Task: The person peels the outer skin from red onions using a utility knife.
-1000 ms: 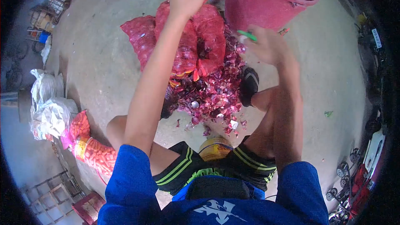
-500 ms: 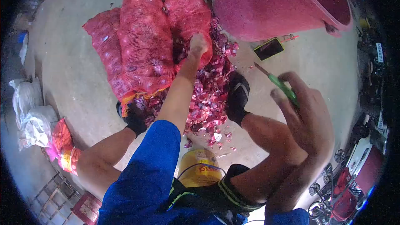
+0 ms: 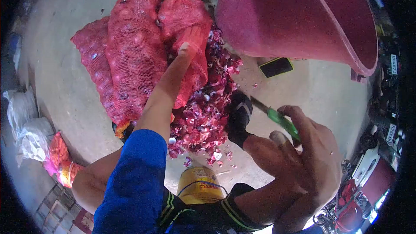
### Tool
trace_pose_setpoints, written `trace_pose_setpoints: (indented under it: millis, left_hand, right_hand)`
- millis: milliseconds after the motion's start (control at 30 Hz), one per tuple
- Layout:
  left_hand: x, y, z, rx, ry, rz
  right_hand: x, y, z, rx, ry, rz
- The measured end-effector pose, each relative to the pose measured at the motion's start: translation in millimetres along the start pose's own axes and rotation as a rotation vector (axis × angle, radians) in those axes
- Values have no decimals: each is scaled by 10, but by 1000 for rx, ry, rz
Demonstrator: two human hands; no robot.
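Observation:
My left hand (image 3: pixel 190 40) reaches into a partly slack red mesh bag (image 3: pixel 184 15), its fingers stretched out flat under the netting. Onion flesh between the fingers cannot be made out. On the right, my right hand (image 3: pixel 314 147) is closed around the green handle of a small knife (image 3: pixel 281 121), whose blade points up and left. Beneath the slack bag spreads a heap of red onion skins (image 3: pixel 201 121). Beside it lean full red mesh bags of onions (image 3: pixel 134 47).
A large pinkish-red tub (image 3: pixel 277 17) lies tilted at the upper right, with a phone (image 3: pixel 276 67) on the floor beside it. Between my legs stands a yellow bucket (image 3: pixel 201 186). White plastic sacks (image 3: pixel 34 134) lie at the left, and vehicles line the right edge.
My left hand has gone deeper under the netting, and the slack bag now drapes over it and hangs longer. My right hand still grips the knife, slightly lower. The view has shifted.

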State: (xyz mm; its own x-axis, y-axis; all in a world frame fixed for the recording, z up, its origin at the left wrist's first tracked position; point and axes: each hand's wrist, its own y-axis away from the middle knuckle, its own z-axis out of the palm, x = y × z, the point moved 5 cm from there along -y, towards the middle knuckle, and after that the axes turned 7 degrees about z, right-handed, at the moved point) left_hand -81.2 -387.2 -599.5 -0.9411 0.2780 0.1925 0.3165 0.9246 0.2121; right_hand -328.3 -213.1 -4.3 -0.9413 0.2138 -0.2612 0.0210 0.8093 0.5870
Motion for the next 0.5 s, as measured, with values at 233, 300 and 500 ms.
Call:
trace_pose_setpoints:
  millis: [233, 300, 500]
  left_hand:
    - [-83, -50, -259, 75, 17, 60]
    - [-78, -128, -189, -11, -17, 47]
    - [341, 539, -604, -382, -77, 227]
  right_hand:
    - [-26, 81, 86, -52, 5, -110]
    - [-24, 137, 134, -31, 50, -147]
    - [76, 293, 201, -50, 66, -183]
